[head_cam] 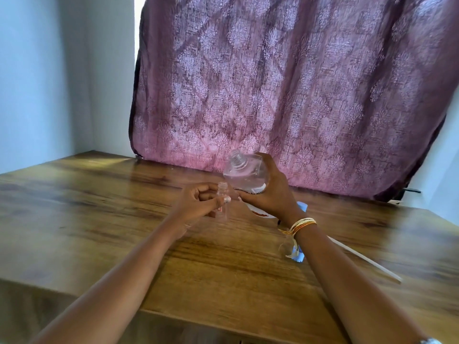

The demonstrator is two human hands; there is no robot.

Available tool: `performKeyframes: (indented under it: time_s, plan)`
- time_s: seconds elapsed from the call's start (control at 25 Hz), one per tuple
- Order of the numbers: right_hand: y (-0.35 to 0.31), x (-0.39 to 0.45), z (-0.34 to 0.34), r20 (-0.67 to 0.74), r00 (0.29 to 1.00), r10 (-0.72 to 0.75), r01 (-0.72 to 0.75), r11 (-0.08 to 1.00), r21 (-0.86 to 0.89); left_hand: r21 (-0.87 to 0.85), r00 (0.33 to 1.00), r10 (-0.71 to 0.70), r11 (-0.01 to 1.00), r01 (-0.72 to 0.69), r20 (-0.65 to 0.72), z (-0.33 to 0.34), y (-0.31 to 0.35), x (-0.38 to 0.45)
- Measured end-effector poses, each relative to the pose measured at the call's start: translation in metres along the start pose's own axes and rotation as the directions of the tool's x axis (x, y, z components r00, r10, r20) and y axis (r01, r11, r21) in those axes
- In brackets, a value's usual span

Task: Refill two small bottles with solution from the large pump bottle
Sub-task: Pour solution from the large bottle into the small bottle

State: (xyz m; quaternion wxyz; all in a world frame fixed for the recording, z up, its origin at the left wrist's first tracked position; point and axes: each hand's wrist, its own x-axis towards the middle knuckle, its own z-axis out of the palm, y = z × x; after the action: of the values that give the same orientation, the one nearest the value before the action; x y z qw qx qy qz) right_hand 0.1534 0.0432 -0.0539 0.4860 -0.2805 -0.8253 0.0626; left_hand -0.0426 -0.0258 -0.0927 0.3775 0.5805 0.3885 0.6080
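My right hand (267, 194) grips the large clear bottle (246, 176). It is tilted to the left, its pump is off and its open threaded neck points up and left. Clear liquid lies in its lower side. My left hand (198, 202) holds a small clear bottle (223, 199) upright on the wooden table (99, 207), uncapped, just below and left of the big bottle's neck. The two bottles are close but apart. A second small clear bottle (285, 249) shows partly behind my right wrist.
A patterned purple curtain (298, 83) hangs behind the table. A long white tube (367, 259) lies on the table to the right. A white object with red marks (260, 212) and a blue piece (301, 206) lie under my right hand.
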Motion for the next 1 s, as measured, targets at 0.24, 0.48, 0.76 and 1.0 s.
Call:
performKeyframes:
  time_s: [0.24,0.48,0.76,1.0]
  plan:
    - [0.009,-0.003,-0.001,0.085,0.994,-0.068,0.08,0.985,-0.154,-0.01,0.995,0.01,1.0,-0.009,0.103,-0.01,-0.001,-0.004]
    - [0.011,0.001,-0.012,0.075,0.978,-0.193,0.205,0.952,-0.227,-0.082,0.982,0.006,0.997,0.009,0.187,-0.012,0.002,-0.007]
    - [0.009,0.006,-0.019,0.109,0.952,-0.286,0.306,0.898,-0.318,-0.083,0.985,-0.006,0.996,0.021,0.173,-0.012,0.0,-0.005]
    - [0.009,0.007,-0.019,0.13,0.933,-0.336,0.36,0.852,-0.379,-0.067,0.991,-0.02,0.997,0.028,0.129,-0.012,-0.002,-0.005]
